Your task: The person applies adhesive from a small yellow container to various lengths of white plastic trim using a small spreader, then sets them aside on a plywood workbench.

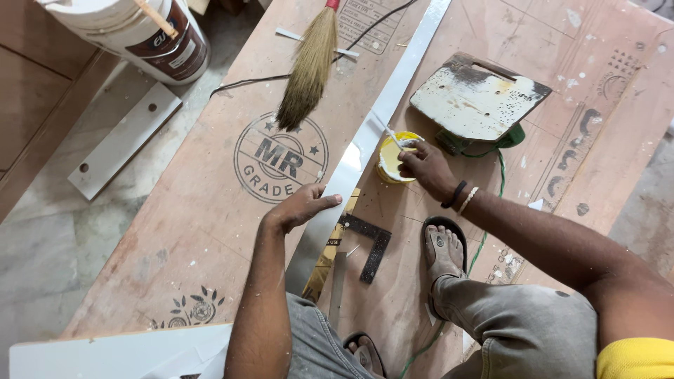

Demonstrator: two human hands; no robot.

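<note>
Bent knees in grey trousers are seen lowest, with a sandalled foot [442, 247] planted on the plywood sheet [210, 210]. A long silvery strip [365, 137] is taken as landmark: its near edge is pressed by the left hand [300, 205], fingers [324, 201] flat and close together. Right of the strip, a small stick [390, 133] is pinched by the right hand [426, 167] over a yellow tub [388, 160]. Left of the strip, bare plywood lies open; a broom [307, 70] rests beyond.
</note>
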